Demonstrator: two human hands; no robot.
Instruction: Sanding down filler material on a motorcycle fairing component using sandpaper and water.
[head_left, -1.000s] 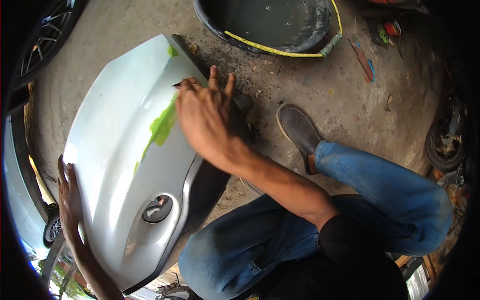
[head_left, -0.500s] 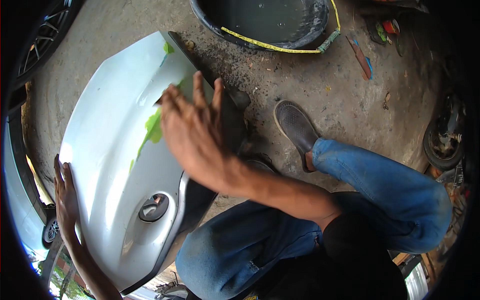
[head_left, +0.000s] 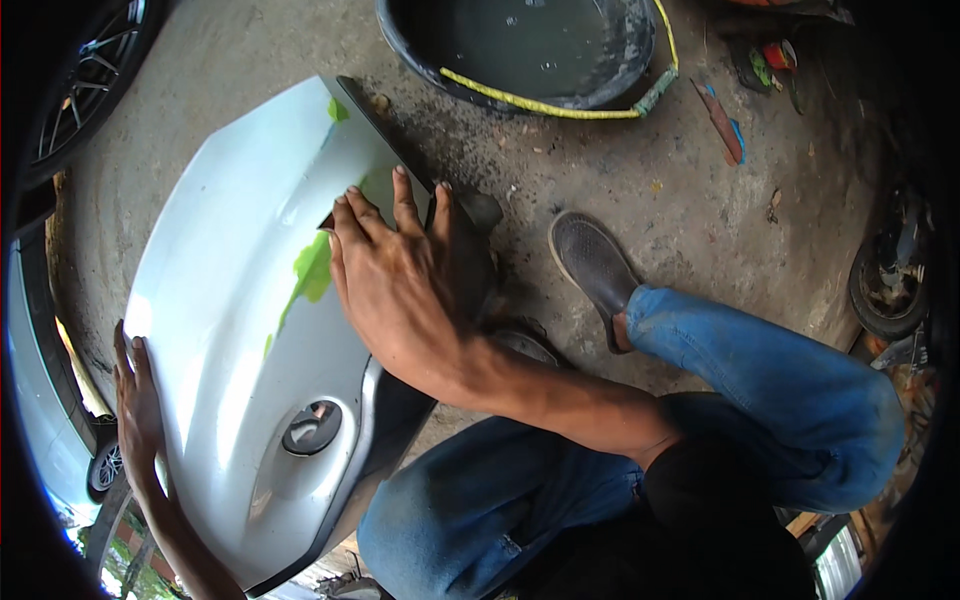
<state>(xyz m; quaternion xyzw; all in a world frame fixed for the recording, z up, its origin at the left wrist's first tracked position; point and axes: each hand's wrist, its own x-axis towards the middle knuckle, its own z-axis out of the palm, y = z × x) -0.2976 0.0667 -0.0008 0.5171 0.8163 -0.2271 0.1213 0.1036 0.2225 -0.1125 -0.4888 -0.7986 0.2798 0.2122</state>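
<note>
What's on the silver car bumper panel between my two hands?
In the head view, between left hand and right hand, the silver bumper panel shows bare paint and a green filler streak.

The car body panel (head_left: 230,330) lies on the floor (head_left: 620,160), in front of the person and to the left. The right hand (head_left: 400,290) rests flat on the panel, near its right edge, over the filler patch (head_left: 312,275). The left hand (head_left: 138,415) lies on the panel's left edge, well apart from the right one. Behind the panel, further away, stands a tub (head_left: 530,50) on the floor. To the right of the panel is the person's shoe (head_left: 592,265), with the bent knees (head_left: 790,390) nearer. A wheel (head_left: 85,85) stands at the far left.
</note>
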